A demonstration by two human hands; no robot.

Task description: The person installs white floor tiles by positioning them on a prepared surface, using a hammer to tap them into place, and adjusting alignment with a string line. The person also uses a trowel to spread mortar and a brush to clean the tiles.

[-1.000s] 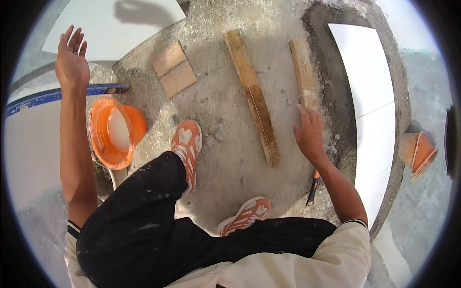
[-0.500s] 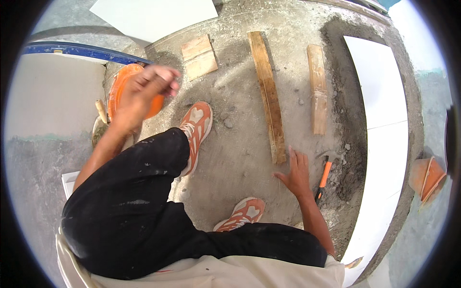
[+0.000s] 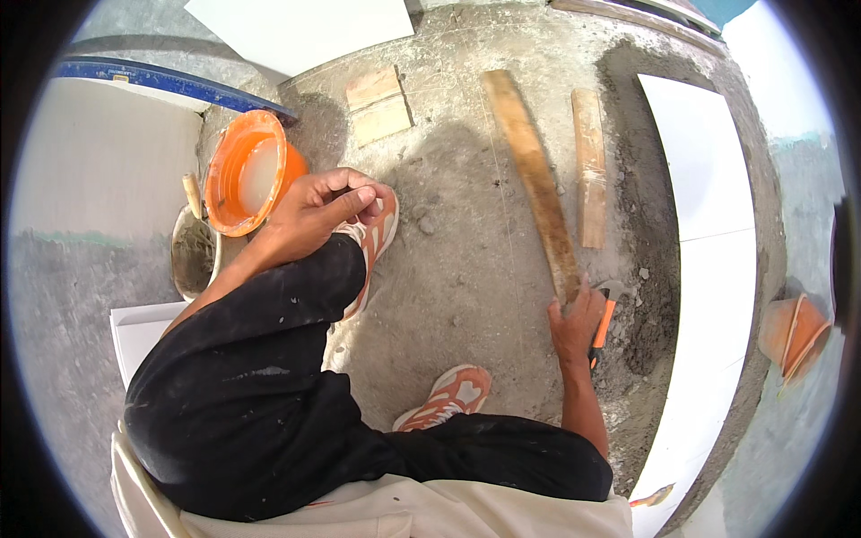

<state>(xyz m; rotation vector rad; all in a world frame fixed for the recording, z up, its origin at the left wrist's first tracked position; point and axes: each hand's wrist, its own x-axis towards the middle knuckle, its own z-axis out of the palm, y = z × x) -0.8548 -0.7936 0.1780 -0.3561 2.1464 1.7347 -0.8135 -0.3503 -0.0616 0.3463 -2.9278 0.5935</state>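
My right hand is closed round the near end of a long brown wooden batten, which lies aslant over the floor. Just beside that hand is a claw hammer with an orange and black handle, partly covered by my fingers. My left hand hovers over my left knee and shoe, fingers curled in and thumb pressed against them. Whatever it may hold is hidden. Right of the batten lies a shorter, paler wooden block.
Long white tiles line the right side beside dark wet mortar. An orange bucket of cloudy liquid stands at left, below a blue level. Farther off are a small wooden board and a white panel. A brush lies low right.
My right hand has closed on the batten's near end, which has swung right toward the hammer. My left hand has come down and right, away from the bucket.
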